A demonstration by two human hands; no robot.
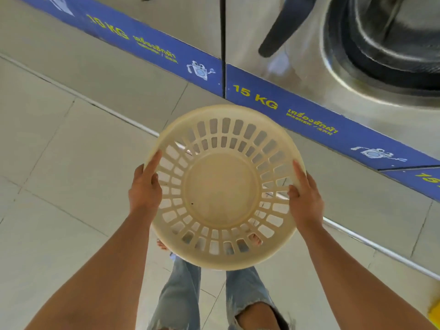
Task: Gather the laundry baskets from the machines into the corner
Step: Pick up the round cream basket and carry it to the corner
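A round cream plastic laundry basket (221,189) with slotted walls is held in the air in front of me, its empty inside facing up. My left hand (145,186) grips its left rim, the forefinger stretched along the edge. My right hand (306,198) grips the right rim. The basket hangs over the tiled floor, just in front of the steel washing machines (273,51). My legs in torn jeans and bare toes show below and through the slots.
A row of steel washers runs from upper left to right, with a blue base strip (297,108) marked 10 KG and 15 KG. A round washer door (390,44) is at the top right. Pale floor tiles (71,151) spread to the left. Something yellow (434,310) sits at the right edge.
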